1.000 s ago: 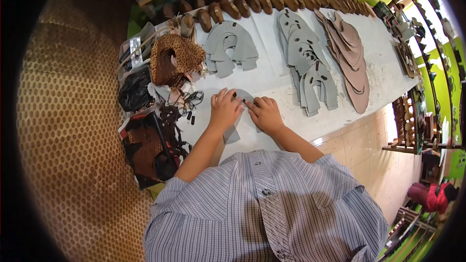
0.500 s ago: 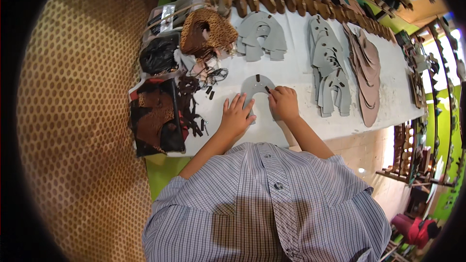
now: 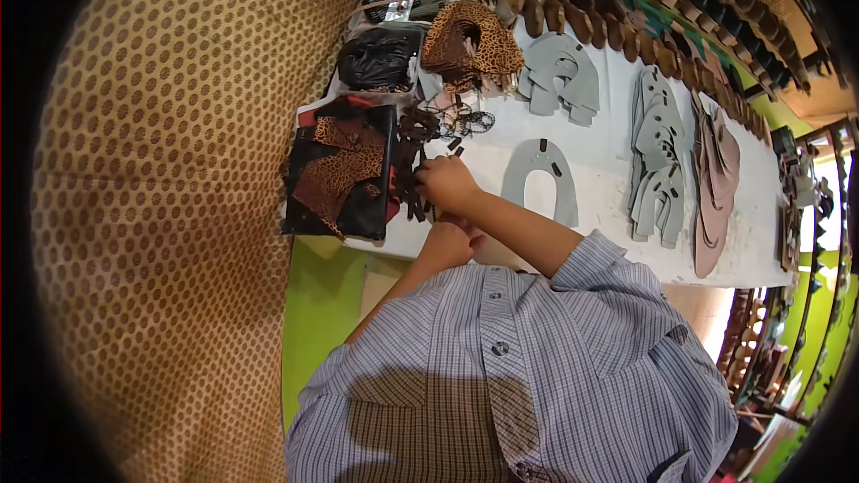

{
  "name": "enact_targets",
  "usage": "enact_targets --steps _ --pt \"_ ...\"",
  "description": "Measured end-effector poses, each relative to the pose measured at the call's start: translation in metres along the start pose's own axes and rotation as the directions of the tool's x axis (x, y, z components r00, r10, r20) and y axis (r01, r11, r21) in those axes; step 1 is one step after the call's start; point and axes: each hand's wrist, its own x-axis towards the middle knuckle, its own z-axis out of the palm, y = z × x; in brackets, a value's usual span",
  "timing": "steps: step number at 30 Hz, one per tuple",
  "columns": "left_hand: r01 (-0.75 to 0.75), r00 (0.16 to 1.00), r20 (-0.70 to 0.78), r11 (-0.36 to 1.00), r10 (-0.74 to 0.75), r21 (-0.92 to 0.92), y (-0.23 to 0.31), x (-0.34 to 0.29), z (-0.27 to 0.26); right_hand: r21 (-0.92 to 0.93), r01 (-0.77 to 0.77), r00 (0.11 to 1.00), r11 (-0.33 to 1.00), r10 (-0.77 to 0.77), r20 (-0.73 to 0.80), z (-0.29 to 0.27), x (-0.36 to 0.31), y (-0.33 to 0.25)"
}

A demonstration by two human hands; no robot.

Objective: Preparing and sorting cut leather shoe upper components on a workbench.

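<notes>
My right hand (image 3: 447, 184) reaches across to the left, fingers curled down at a loose heap of dark brown strips (image 3: 417, 125); what its fingertips hold, if anything, is hidden. Below it, close to the table's near edge, is my left hand (image 3: 455, 240), partly covered by the right hand and forearm, so its fingers do not show clearly. A grey horseshoe-shaped piece (image 3: 516, 181) lies flat right of my hands, untouched. It bears two small dark brown tabs, one at the top of its curve (image 3: 543, 145), the other on its right side (image 3: 556, 168).
Overlapping grey horseshoe pieces (image 3: 586, 80) with dark tabs lie behind and to the right (image 3: 658, 152). Further right are pinkish-brown pieces (image 3: 713, 188). Leopard-print material (image 3: 483, 36), a black plastic bag (image 3: 380, 58) and a black tray-like holder (image 3: 365, 206) crowd the left. Brown shoe forms (image 3: 577, 22) line the back.
Both hands have left the grey horseshoe piece. My right hand has crossed leftward to the brown strips, and the left has drawn back toward the table edge. The view has shifted left.
</notes>
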Motion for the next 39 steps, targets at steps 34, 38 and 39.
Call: enact_targets --steps 34,38,39 --pt "-0.098 0.967 -0.252 0.886 -0.022 -0.452 0.033 0.146 -0.012 0.232 -0.563 0.724 0.793 0.608 -0.324 -0.07 -0.127 0.131" --pt "0.003 0.964 -0.253 0.955 -0.082 -0.296 0.037 0.15 -0.013 0.108 -0.572 0.806 0.813 0.582 -0.109 -0.071 -0.113 0.138" --pt "-0.001 0.967 -0.246 0.962 -0.07 -0.275 0.038 0.152 -0.014 0.11 -0.575 0.804 0.81 0.585 -0.108 -0.072 -0.111 0.144"
